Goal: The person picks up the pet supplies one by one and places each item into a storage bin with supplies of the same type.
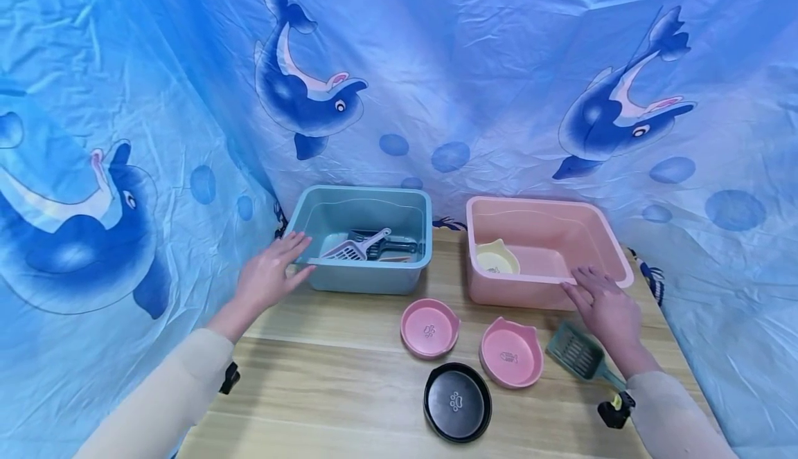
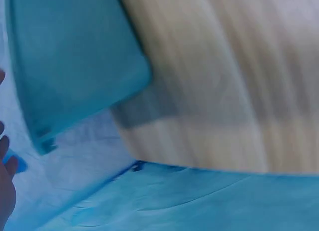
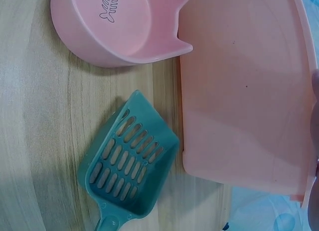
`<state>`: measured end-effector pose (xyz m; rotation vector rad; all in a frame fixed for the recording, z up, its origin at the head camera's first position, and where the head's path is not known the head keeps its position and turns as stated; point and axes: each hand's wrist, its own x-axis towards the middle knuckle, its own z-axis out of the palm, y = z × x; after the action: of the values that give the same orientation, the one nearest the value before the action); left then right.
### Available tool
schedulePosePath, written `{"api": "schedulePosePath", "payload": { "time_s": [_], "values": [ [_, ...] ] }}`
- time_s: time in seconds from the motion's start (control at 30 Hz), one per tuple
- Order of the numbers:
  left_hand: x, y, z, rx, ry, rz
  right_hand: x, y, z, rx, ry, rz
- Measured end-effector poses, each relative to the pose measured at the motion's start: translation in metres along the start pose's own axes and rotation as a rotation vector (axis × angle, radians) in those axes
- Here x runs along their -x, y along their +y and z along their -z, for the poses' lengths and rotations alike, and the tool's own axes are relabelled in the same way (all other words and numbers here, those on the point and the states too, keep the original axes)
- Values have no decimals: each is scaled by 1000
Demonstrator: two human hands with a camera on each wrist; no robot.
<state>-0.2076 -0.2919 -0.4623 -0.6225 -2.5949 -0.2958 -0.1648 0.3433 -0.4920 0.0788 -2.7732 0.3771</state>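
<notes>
My left hand [image 1: 268,275], fingers straight, is at the front left corner of the blue bin [image 1: 364,280], overlapping its rim. That bin holds a lilac slotted litter scoop [image 1: 349,250], with darker scoops [image 1: 402,246] behind it. On the right, my right hand [image 1: 607,310] has its fingertips at the front rim of the pink bin [image 1: 524,293], near its right end. A cream cat-eared bowl [image 1: 497,259] lies inside the pink bin at the left. Just left of my right hand, a green slotted litter scoop [image 3: 132,156] rests on the table.
Two pink pet bowls [image 1: 430,327], one with cat ears [image 1: 511,355], stand in front of the bins. Nearer is a black bowl [image 1: 458,403] with a paw print. The wooden table [image 1: 324,376] is bordered by a blue dolphin-print curtain [image 1: 405,64].
</notes>
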Motion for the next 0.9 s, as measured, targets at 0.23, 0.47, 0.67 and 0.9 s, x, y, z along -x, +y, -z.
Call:
{"api": "schedulePosePath", "payload": {
  "time_s": [0.23, 0.47, 0.67, 0.9],
  "values": [
    [18, 0, -30, -22, 142, 48, 1, 1, -2, -9, 23, 4],
    [24, 3, -50, -20, 240, 57, 2, 1, -4, -5, 20, 2],
    [24, 3, -62, -18, 300, 29, 2, 0, -3, 2, 3, -4],
    [25, 3, -70, -10, 375, 5, 2, 1, -3, 4, 12, 2]
  ]
}}
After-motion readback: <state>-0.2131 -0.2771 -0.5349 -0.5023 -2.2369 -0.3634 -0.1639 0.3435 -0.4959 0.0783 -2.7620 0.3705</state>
